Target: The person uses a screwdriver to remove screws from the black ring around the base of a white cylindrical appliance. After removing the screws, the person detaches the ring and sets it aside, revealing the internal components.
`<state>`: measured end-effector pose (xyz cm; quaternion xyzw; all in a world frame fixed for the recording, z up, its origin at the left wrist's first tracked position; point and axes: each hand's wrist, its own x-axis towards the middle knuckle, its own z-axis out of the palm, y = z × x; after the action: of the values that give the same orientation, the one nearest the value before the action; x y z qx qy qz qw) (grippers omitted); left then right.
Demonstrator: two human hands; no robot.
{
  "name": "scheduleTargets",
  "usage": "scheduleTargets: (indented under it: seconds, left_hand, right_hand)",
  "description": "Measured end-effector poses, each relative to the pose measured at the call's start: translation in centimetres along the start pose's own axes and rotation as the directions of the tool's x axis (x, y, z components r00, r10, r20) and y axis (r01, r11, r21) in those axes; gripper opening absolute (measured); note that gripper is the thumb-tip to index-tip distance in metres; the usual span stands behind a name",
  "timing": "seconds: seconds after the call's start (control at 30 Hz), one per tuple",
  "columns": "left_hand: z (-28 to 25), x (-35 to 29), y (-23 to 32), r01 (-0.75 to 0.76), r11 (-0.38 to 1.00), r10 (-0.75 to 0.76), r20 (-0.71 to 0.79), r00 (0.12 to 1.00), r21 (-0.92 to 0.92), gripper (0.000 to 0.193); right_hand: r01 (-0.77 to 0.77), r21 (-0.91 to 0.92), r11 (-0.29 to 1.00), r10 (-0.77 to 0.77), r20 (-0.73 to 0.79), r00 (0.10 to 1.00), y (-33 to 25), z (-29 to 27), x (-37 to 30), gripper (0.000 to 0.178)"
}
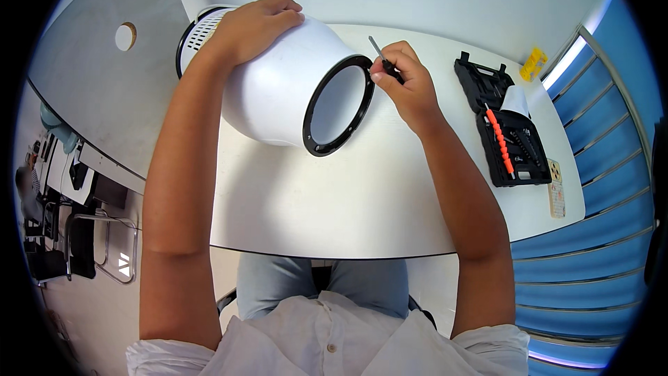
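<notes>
A white, barrel-shaped appliance housing (271,90) lies on its side on the white table. A black ring (311,122) with small screw holes rims its near-right end, and a slotted vent (203,30) shows at the far-left end. My left hand (261,28) grips the top of the housing, fingers curved over it. Close to the upper right of the ring, my right hand (410,87) is closed around a screwdriver (392,69). The screwdriver's black handle sits in my fingers while its metal shaft points up and left. Whether my right fingertips touch the ring is unclear.
On the right of the white table (334,202) lies an open black tool case (497,160) with an orange flexible shaft (499,141). Nearby are a yellow object (534,64) and a beige remote-like item (556,198). A grey table (90,90) adjoins at left; metal railings (612,181) stand at right.
</notes>
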<state>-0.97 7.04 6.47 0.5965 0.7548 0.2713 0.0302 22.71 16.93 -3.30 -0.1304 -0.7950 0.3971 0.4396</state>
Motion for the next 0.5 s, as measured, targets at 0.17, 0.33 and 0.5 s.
scheduleTargets:
  seconds: [0.17, 0.33, 0.5]
  left_hand:
    - [-0.12, -0.29, 0.30, 0.004, 1.000, -0.004, -0.009, 1.000, 0.017, 0.052]
    - [-0.06, -0.07, -0.08, -0.010, 0.999, 0.011, -0.013, 1.000, 0.043, 0.053]
    - [0.04, -0.02, -0.01, -0.019, 0.999, 0.019, -0.008, 1.000, 0.037, 0.053]
  right_hand:
    - [-0.003, 0.115, 0.993, 0.005, -0.010, 1.000, 0.61, 0.39, -0.02, 0.006]
    - [0.004, 0.122, 0.993, -0.002, -0.012, 1.000, 0.88, 0.67, 0.02, 0.005]
    - [0.046, 0.093, 0.995, -0.043, -0.029, 0.999, 0.91, 0.59, 0.01, 0.004]
